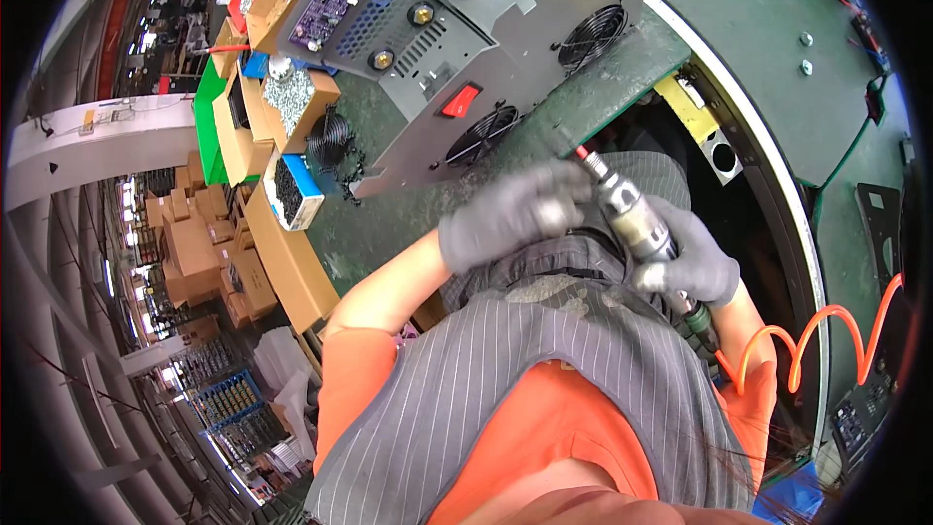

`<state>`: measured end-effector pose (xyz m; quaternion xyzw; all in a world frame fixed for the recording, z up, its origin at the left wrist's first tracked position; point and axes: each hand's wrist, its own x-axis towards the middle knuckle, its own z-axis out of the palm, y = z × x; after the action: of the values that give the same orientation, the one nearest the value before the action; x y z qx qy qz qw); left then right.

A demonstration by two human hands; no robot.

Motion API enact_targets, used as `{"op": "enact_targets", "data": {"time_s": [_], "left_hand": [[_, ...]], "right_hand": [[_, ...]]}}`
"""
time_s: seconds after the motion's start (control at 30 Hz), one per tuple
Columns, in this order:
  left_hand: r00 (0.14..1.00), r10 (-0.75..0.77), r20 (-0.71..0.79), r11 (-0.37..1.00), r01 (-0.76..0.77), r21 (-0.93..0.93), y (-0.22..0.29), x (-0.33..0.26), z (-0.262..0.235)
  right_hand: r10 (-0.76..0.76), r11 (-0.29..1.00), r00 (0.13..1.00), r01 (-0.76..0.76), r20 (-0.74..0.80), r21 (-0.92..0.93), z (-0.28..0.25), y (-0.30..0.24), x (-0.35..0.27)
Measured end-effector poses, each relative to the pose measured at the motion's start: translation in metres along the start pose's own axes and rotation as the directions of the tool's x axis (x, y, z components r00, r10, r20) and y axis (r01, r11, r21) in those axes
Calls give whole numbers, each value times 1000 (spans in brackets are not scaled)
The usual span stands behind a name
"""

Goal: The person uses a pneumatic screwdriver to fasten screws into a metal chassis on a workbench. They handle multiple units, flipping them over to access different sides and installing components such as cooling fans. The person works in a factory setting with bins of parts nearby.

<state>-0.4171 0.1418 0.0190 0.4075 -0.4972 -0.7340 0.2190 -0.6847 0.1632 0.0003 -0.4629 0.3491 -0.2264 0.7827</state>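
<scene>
In my right hand [695, 258], gloved in grey, is an air screwdriver [634, 219] with a metal body and a red collar near its tip. Its bit points up and away from me, over the table's edge. My left hand [515, 214], also gloved, is beside the screwdriver's front end; motion blurs its fingers, so whether they hold anything is unclear. Beyond the hands stand grey metal housings, the nearer with an upright panel [403, 160] bearing a red rocker switch [461, 100] and a black fan [483, 135]. A purple circuit board [333, 4] sits on the housings' left side.
A cardboard box of screws [289, 102], a blue-and-white box of black screws [292, 192] and a loose black fan [330, 139] stand at the left. An orange coiled air hose [831, 311] runs off right. Another green work surface [753, 29] lies beyond a white curved edge.
</scene>
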Motion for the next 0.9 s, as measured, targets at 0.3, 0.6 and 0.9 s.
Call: {"op": "enact_targets", "data": {"time_s": [0.3, 0.6, 0.9], "left_hand": [[861, 507, 35, 152, -129, 980, 176, 37, -13], [995, -34, 95, 359, -76, 930, 172, 85, -51], [992, 127, 24, 859, -123, 497, 158, 46, -78]], "right_hand": [[-145, 976, 966, 104, -216, -190, -23, 10, 25], [-81, 979, 986, 50, -148, -200, -26, -2, 44], [-46, 994, 985, 28, -167, -107, -20, 4, 35]]}}
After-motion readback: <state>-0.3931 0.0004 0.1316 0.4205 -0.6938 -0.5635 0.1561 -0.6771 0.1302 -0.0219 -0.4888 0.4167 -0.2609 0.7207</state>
